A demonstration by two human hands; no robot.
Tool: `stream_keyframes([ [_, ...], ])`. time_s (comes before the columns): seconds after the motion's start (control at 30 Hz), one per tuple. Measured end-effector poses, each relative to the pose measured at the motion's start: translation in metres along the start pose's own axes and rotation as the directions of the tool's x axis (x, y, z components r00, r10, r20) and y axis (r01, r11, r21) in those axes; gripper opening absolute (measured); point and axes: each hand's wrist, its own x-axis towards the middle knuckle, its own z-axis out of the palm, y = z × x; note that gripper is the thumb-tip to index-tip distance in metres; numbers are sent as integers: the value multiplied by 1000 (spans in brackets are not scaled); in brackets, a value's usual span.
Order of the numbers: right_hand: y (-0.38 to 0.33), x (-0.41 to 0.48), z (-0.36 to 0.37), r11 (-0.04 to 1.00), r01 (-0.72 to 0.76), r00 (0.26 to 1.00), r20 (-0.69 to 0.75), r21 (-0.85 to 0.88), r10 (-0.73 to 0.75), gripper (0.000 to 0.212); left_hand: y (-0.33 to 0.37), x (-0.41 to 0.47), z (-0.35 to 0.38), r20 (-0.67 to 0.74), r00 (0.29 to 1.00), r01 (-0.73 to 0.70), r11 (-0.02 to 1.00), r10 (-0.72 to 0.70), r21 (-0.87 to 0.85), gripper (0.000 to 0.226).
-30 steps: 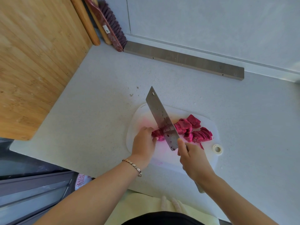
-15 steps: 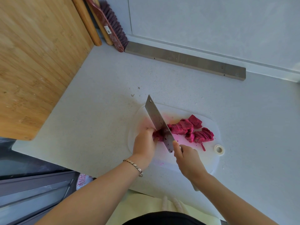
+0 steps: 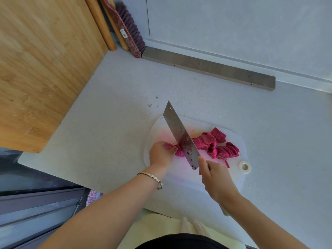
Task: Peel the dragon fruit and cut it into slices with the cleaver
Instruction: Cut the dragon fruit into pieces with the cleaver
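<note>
A white cutting board (image 3: 233, 141) lies on the pale counter. On it are several magenta dragon fruit slices (image 3: 215, 146), heaped to the right of the blade. My left hand (image 3: 161, 154) pinches the small uncut end of the dragon fruit (image 3: 179, 151) at the blade's left side. My right hand (image 3: 217, 178) grips the cleaver's handle. The steel cleaver (image 3: 179, 133) stands on edge between the held piece and the slices, its tip pointing away from me and its flat smeared with juice.
A large bamboo board (image 3: 41, 65) leans at the left. A brush (image 3: 129, 27) and wooden handles stand in the back corner. A grey metal bar (image 3: 208, 69) runs along the wall. The counter's front edge is close behind my wrists. Pink juice stains the board.
The cleaver came down through the fruit half a second ago and has lifted again, set slightly further left on the remaining piece. My left hand stayed on the fruit end.
</note>
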Motion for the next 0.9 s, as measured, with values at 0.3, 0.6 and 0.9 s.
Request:
stream_keyframes([
  [0.3,1,6,17,997,6,1000,-14,-79,-7,52,-1,-3,1,18,999,30,998,-29,-58,9],
  [0.6,4,14,10,999,-45,999,1,7,45,51,7,-2,4,25,999,33,999,-33,3,8],
  [0.9,-1,-3,0,999,-12,1000,-13,34,12,50,0,-1,3,-11,1000,-15,999,15,52,12],
])
